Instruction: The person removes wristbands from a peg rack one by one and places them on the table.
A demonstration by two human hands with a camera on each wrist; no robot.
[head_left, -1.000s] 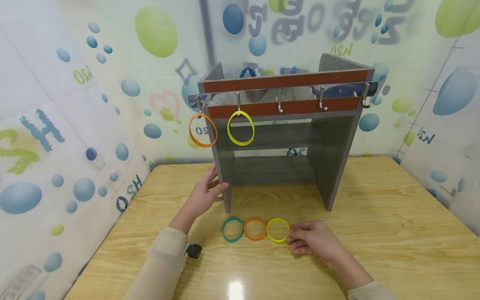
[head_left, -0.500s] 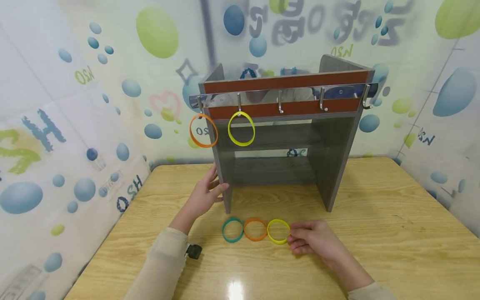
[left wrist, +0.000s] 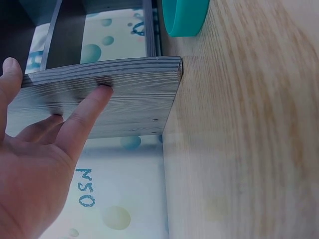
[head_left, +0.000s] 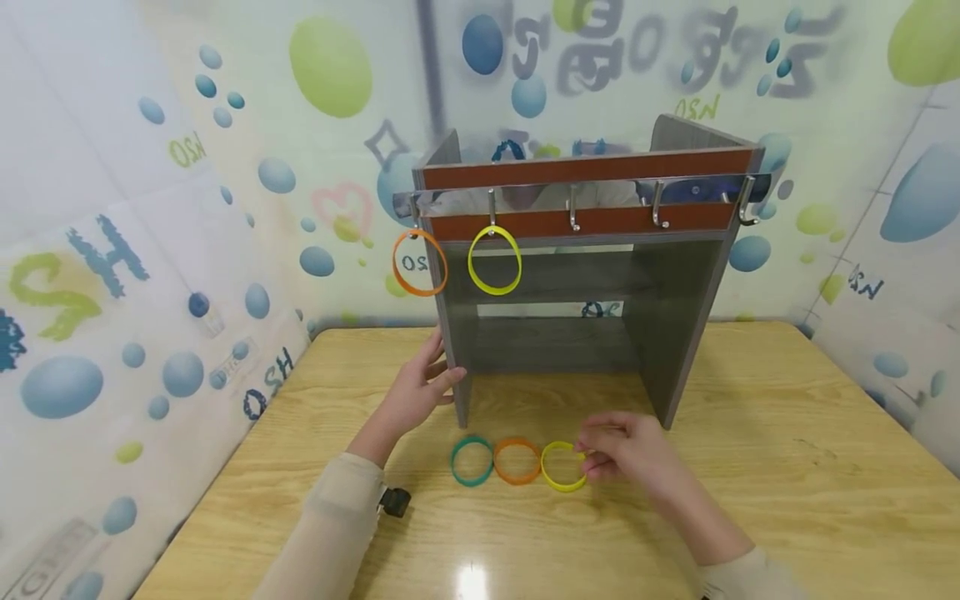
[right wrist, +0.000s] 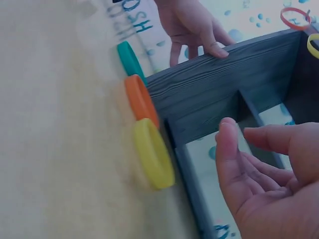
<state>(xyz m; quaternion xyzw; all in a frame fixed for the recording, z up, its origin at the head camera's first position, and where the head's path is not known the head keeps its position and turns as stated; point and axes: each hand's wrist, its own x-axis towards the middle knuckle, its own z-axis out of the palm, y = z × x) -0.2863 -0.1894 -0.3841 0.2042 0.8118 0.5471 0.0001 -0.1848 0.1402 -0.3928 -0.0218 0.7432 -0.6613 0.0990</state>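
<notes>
Currently, the right hand [head_left: 626,446], thumb and index fingertip parted, hovers near a yellow ring [head_left: 564,489] lying right of an orange ring [head_left: 517,482] on the desk [head_left: 757,475]; the left hand [head_left: 412,393], fingers extended, touches the grey rack's [head_left: 678,287] left panel.

Walled at left, back and right with pale printed sheeting [head_left: 225,158], scattered with blue ovals [head_left: 482,45], green ovals [head_left: 331,67], blurred grey lettering [head_left: 596,67] and a faint pink heart [head_left: 342,208]. Furnished with a light wood-grain table [head_left: 750,467], rounded at its far corners, catching a white glare [head_left: 472,579].
</notes>
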